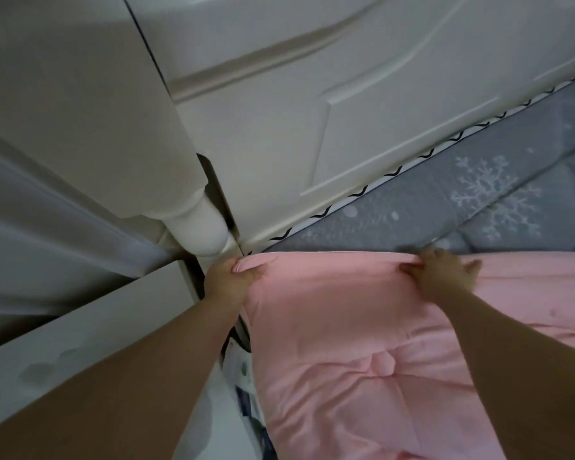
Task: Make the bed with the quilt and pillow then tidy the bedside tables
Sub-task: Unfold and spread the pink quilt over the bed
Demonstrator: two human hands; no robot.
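Two bare forearms reach up from the bottom of the frame toward the head of the bed, the left one filling the lower left corner and the right one rising from the lower right. Between them lies the pink quilt [362, 343], spread over the lower middle and right of the picture, with a small puckered tuft stitched into it near the centre. At the middle left, the left hand [228, 278] has its fingers and thumb curled tight round the quilt's upper corner, bunching the fabric into a fold, just beside the turned white post [203, 227] of the bed frame. To the right of centre, the right hand [443, 268] lies over the quilt's top edge with its fingers spread; whether its fingertips pinch the hem or merely press on it cannot be told, since the hand is blurred. Above that edge, a grey mattress cover [478, 194] printed with white snowflakes shows bare, running to the right side of the frame, and its black-and-white zigzag piping meets the white panelled headboard [279, 111] that fills the upper middle. In the lower left, a white bedside table top [80, 327] stands beside the bed.
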